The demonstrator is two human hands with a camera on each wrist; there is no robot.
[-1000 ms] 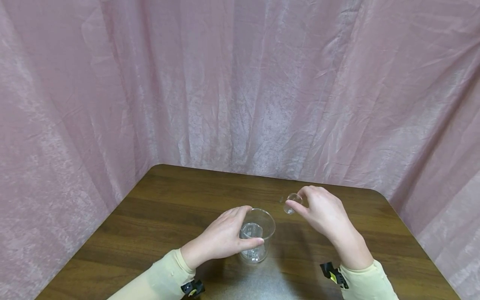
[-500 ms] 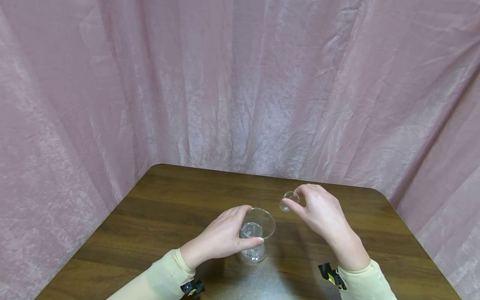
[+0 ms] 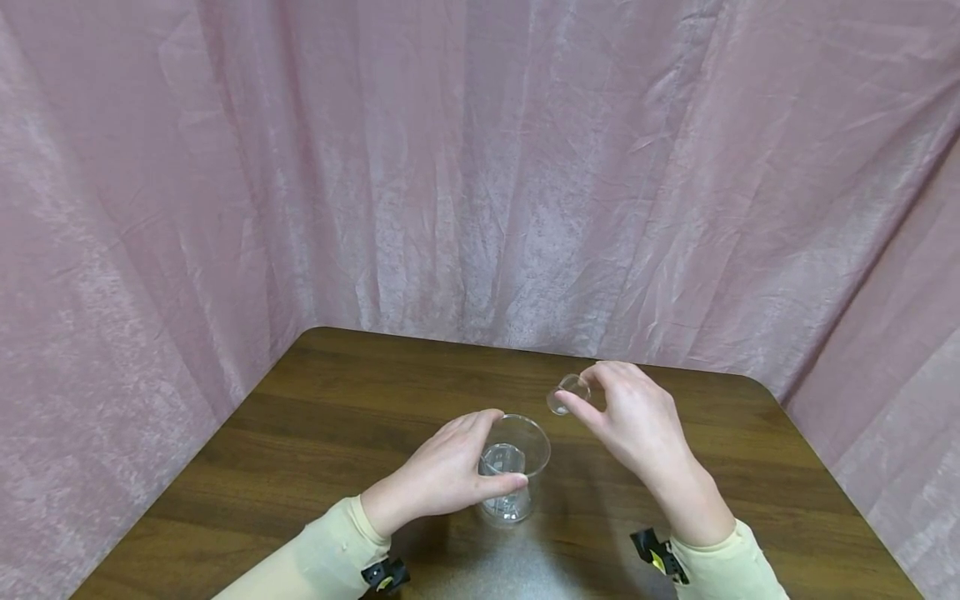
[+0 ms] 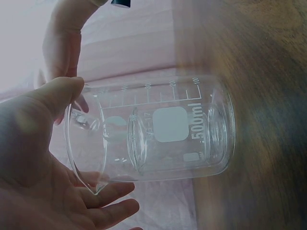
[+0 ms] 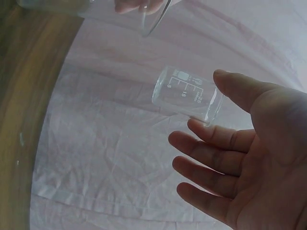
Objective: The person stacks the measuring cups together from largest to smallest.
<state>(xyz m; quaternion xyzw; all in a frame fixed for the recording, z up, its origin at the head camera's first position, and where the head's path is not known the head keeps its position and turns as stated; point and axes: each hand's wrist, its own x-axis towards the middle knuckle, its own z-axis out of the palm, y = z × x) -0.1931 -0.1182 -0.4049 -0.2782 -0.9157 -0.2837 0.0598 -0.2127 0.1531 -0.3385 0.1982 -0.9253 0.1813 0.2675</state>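
Note:
My left hand holds a clear glass 500 ml beaker near its rim, thumb on one side and fingers on the other. The beaker stands upright on the wooden table. Inside it sits a smaller clear glass beaker, its rim about halfway up the wall. To the right, my right hand pinches a tiny graduated beaker at the rim between thumb and index finger. The other fingers are spread apart below it. That tiny beaker is up in the air, tilted, a little beyond and right of the large rim.
The brown wooden table spreads around both hands, with rounded far corners. Pink curtains hang right behind it and along the sides. Small shiny specks show on the tabletop in the right wrist view.
My right hand has moved left and slightly up with the tiny beaker, which is now more tilted and closer to the large beaker. The left hand and large beaker stay in place.

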